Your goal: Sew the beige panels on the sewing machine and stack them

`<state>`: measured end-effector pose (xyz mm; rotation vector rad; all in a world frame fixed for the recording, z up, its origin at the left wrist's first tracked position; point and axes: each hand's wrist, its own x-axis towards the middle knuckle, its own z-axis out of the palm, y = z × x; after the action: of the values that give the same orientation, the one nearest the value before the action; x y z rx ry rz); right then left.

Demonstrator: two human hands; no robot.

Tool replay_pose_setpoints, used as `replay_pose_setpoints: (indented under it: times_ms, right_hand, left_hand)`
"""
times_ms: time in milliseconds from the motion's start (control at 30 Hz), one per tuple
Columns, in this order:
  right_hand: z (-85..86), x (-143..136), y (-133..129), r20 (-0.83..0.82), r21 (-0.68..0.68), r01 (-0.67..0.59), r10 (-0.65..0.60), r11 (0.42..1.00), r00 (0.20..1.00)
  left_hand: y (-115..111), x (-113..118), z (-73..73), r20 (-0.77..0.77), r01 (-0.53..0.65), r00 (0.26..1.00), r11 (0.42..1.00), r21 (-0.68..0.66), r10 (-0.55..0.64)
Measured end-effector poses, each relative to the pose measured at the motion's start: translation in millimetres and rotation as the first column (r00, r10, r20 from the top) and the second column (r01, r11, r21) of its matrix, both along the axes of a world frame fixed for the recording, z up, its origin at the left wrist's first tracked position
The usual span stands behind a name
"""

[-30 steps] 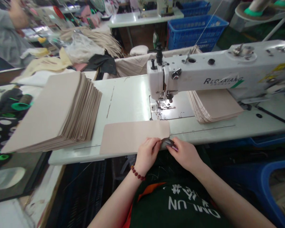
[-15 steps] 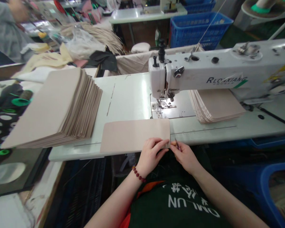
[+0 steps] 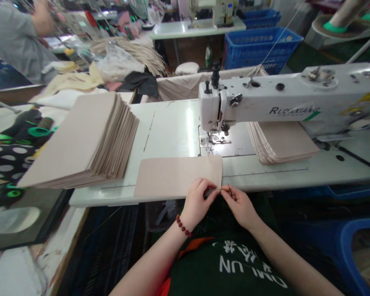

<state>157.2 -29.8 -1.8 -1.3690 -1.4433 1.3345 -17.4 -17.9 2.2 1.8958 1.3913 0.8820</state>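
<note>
A flat beige panel [image 3: 172, 174] with rounded corners lies along the front edge of the sewing table [image 3: 169, 135]. My left hand [image 3: 200, 197], with a dark red bead bracelet on its wrist, pinches the panel's near right corner between thumb and fingers. Close beside it, my right hand [image 3: 239, 203] is closed, its fingertips at that same corner. A small dark pointed tool [image 3: 230, 190] sticks up from the right fingers; its exact kind is too small to tell. Behind the panel stands the white sewing machine [image 3: 265, 98], its needle area lit.
A tall stack of beige panels [image 3: 77, 135] stands at the left of the table. More panels [image 3: 288, 142] lie under the machine arm. Blue crates [image 3: 262, 45] stand behind, and a blue tub [image 3: 345, 246] is at lower right. A person in grey [image 3: 15, 37] is at upper left.
The camera view has shifted slightly, so the surroundings appear lower and farther right. My left fingers have drawn in at the panel's corner; both hands stay there.
</note>
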Motion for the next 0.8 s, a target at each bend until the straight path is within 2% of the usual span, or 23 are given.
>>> replay_pose_setpoints:
  times_ms: [167, 300, 367, 433, 500, 567, 633, 700, 800]
  right_hand:
    - [1.1, -2.1, -0.5, 0.049, 0.009, 0.011, -0.011, 1.000, 0.999]
    - [-0.3, -3.4, -0.7, 0.035, 0.020, 0.008, -0.008, 1.000, 0.999]
    - [-1.8, -1.7, 0.0, 0.051, 0.022, 0.020, -0.021, 1.000, 0.998]
    - [-2.8, 3.1, 2.2, 0.090, 0.016, 0.061, -0.062, 0.998, 0.994]
    - [-1.8, 11.1, 6.2, 0.139, 0.025, 0.103, -0.106, 0.994, 0.985]
    - [1.7, 19.9, 11.0, 0.185, 0.063, 0.090, -0.100, 0.994, 0.978]
    - [6.4, 27.0, 15.4, 0.217, 0.112, 0.024, -0.048, 0.993, 0.975]
    - [10.3, 30.8, 18.6, 0.247, 0.150, -0.041, 0.002, 0.988, 0.969]
    - [11.2, 31.8, 21.7, 0.313, 0.184, -0.063, 0.002, 0.981, 0.950]
  left_hand:
    - [1.6, -1.0, 3.2, 0.051, -0.022, 0.998, 1.000, -0.014, 0.022]
    - [-0.2, -5.0, 4.6, 0.058, 0.049, 0.997, 0.999, 0.011, -0.050]
    - [-0.7, -13.4, 5.9, -0.012, 0.096, 0.995, 0.994, 0.050, -0.096]
    - [0.8, -31.0, 6.8, -0.167, 0.151, 0.977, 0.983, 0.109, -0.131]
    - [6.0, -57.8, 6.7, -0.351, 0.175, 0.929, 0.974, 0.141, -0.116]
    - [16.3, -88.3, 6.0, -0.473, 0.120, 0.881, 0.981, 0.149, -0.036]
    - [31.3, -114.0, 6.3, -0.529, 0.021, 0.846, 0.986, 0.165, 0.070]
    - [48.4, -128.4, 8.4, -0.572, -0.030, 0.812, 0.986, 0.165, 0.120]
    - [70.6, -129.2, 15.0, -0.632, -0.020, 0.771, 0.994, 0.106, 0.083]
